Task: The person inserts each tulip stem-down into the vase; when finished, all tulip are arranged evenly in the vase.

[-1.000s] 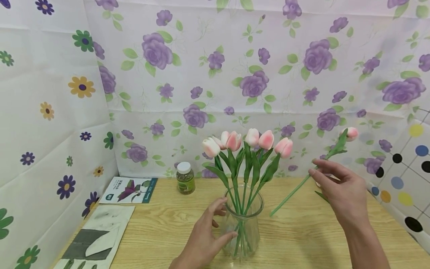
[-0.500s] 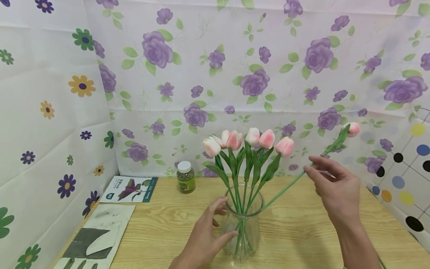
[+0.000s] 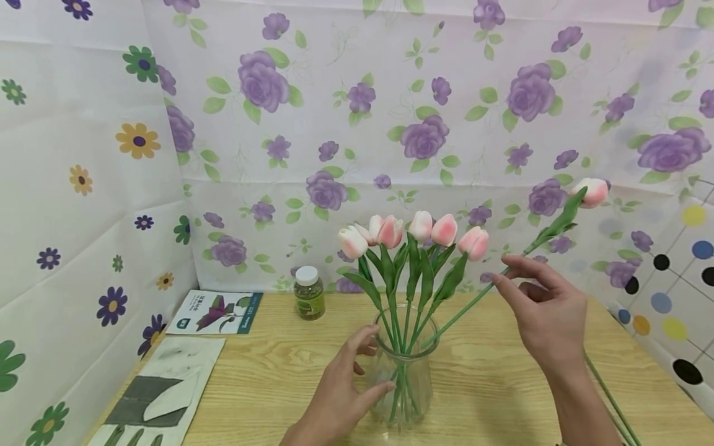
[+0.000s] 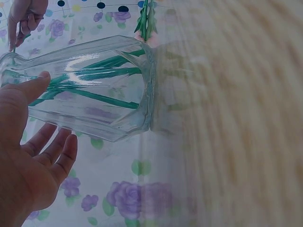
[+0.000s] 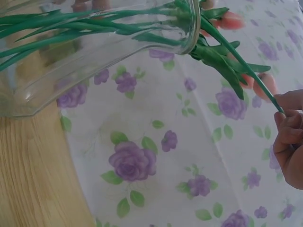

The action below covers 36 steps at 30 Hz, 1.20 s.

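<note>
A clear glass vase (image 3: 422, 387) stands on the table, holding several pink-and-white tulips (image 3: 445, 230) with green stems. My left hand (image 3: 339, 391) holds the vase's left side, thumb in front and fingers behind; the left wrist view shows thumb and fingers on either side of the glass (image 4: 104, 120). Between thumb and fingertips, my right hand (image 3: 549, 316) pinches the stem of another tulip (image 3: 564, 218). That tulip leans up to the right, and its lower stem (image 5: 236, 56) reaches the vase's rim.
A white-capped jar (image 3: 309, 294) stands back left of the vase. Farther left lie a printed card (image 3: 214, 314) and a flat grey-and-white packet (image 3: 153, 396). Green stems (image 3: 613, 402) lie beside my right forearm. Floral sheets (image 3: 357, 142) hang behind and on the left.
My right hand has moved left with the tulip, bringing its stem's lower end from right of the vase to the mouth. The left hand has stayed on the vase.
</note>
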{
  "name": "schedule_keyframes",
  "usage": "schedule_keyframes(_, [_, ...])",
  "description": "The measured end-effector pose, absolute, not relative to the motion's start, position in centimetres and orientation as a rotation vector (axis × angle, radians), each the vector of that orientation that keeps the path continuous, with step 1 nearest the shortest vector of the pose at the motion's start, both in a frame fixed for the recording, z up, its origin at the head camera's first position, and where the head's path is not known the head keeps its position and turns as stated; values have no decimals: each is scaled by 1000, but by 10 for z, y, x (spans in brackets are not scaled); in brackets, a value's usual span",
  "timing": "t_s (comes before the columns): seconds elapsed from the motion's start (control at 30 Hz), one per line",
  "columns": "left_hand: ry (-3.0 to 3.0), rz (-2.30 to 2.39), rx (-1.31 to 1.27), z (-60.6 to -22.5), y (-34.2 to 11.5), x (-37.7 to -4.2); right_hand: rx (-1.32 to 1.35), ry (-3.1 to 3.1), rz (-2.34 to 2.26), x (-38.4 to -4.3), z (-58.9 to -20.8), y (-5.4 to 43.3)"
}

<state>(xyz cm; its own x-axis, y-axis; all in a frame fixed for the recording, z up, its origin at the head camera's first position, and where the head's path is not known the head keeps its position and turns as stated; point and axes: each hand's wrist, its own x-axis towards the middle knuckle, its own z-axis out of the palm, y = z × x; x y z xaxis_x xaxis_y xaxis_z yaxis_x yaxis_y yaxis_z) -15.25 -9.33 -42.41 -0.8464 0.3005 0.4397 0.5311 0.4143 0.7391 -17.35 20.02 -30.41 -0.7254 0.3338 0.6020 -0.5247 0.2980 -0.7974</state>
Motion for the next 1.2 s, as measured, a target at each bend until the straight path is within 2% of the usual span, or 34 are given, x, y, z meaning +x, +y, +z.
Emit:
schedule_keyframes(0.37, [-2432,-1402,-732,-423,-93,-152,308,-1826,1461,-168,-303,189])
schedule_keyframes(0.77, [-2435,-1407,-728,-422,-93,-151,742,-1680,1459,-169,-306,181])
schedule_keyframes(1.2, [-2416,-1415,-732,-424,-93,-153,836,-1865,1265,-167,-311,162])
